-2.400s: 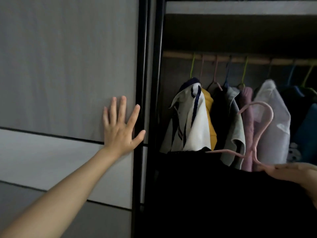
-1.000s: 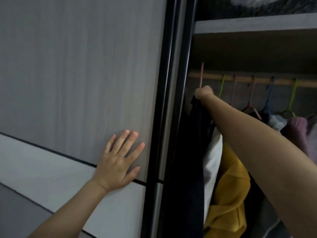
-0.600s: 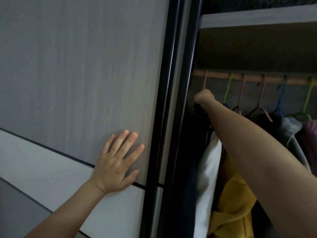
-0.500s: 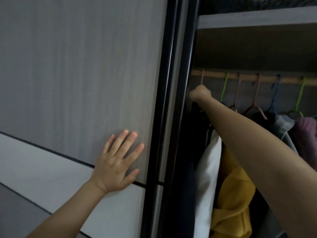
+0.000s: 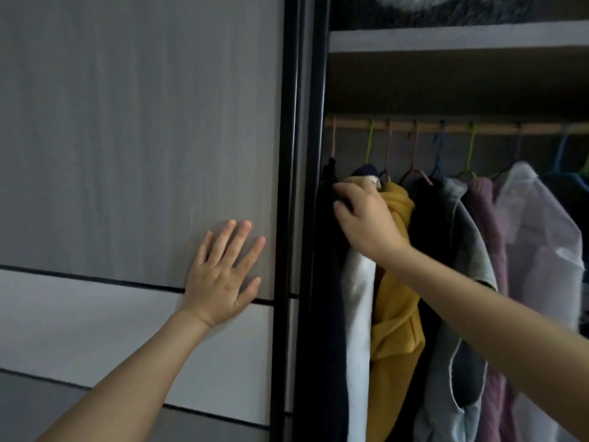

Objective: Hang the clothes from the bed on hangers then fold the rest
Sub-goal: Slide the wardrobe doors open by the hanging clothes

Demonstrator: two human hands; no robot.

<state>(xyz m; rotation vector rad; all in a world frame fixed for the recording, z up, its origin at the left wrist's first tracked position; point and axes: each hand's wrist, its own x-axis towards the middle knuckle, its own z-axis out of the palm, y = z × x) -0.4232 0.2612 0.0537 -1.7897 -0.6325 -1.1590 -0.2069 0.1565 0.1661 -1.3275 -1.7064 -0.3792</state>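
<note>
- The fingers (image 5: 345, 187) of the right hand (image 5: 366, 221) are curled together onto the shoulder of the dark garment (image 5: 328, 282), gripping the fabric; the likely purpose is to square it on its hanger
- The fingers (image 5: 237, 232) of the left hand (image 5: 223, 279) are straight and spread apart, holding nothing; the palm lies flat on the sliding door (image 5: 127, 154), probably to keep the door aside and brace the reach
- The dark garment, the task's thing, hangs from the pink hanger (image 5: 333, 138) at the far left end of the rail (image 5: 446, 129), just beside the door frame
- The wardrobe compartment holds, left to right: white garment (image 5: 360, 314), yellow garment (image 5: 395, 282), grey garment (image 5: 462, 250), mauve garment (image 5: 487, 234), pale shirt (image 5: 541, 244), packed touching one another
- The shelf (image 5: 446, 39) above the rail carries a grey fluffy item, only partly in view
- The bed and the remaining clothes are out of view; this hanging step appears almost complete
</note>
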